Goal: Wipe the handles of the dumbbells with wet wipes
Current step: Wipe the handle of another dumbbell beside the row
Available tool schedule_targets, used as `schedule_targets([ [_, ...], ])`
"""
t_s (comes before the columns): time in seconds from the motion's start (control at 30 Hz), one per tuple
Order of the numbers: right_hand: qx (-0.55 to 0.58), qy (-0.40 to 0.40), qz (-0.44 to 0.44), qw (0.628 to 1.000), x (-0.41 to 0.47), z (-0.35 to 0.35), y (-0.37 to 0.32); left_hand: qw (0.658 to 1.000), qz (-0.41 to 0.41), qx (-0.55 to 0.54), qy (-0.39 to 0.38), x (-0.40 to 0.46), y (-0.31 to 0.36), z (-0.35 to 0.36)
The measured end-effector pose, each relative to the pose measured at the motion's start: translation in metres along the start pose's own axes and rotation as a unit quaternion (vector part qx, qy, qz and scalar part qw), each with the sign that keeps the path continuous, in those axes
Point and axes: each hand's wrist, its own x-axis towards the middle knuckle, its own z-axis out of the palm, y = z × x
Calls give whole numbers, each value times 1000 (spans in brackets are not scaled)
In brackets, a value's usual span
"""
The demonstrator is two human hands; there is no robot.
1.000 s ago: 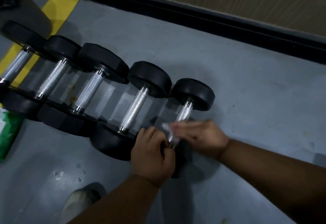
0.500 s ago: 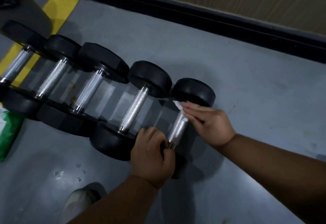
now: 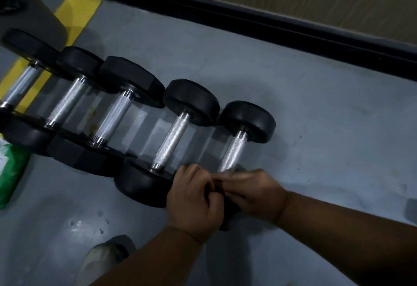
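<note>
Grey floor point(image 3: 293, 105) carries a row of five dumbbells, black skirting point(image 3: 248, 15) behind them. Left of the row lies a green packet point(image 3: 11, 173); a shoe point(image 3: 101, 256) sits nearer the camera. The rightmost dumbbell point(image 3: 248, 122) is the one attended to. Left hand point(image 3: 194, 202) is curled closed over its near weight. Right hand point(image 3: 252, 193) has fingers closed at the near end of the knurled handle point(image 3: 232, 152), touching the left hand. The wipe is hidden; whether it is held cannot be told.
</note>
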Motion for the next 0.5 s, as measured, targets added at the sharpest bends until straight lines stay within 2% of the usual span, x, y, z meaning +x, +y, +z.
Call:
schedule_targets([
  [0.07, -9, 13, -7, 1000, 9, -10, 7, 1000, 1, 2, 3, 2, 1, 0],
  [0.17, -47, 155, 90, 983, 23, -33, 26, 1000, -8, 0, 8, 0, 4, 0],
  [0.2, -47, 175, 111, 977, 22, -33, 27, 1000, -10, 0, 7, -1, 4, 0],
  [0.27, -28, 134, 101, 985, 14, -20, 16, 1000, -6, 5, 2, -2, 3, 0],
  [0.37, -16, 7, -8, 1000, -2, 1, -2, 1000, -4, 26, -5, -2, 3, 2],
  [0.4, -20, -13, -28, 999, 0, -3, 1, 999, -6, 33, -5, -2, 4, 2],
  [0.43, -40, -11, -37, 998, 6, -10, 8, 999, -10, 38, -4, -3, 6, 3],
  [0.5, -74, 72, 18, 995, 20, -25, 25, 999, -11, 52, -1, -5, 10, 5],
])
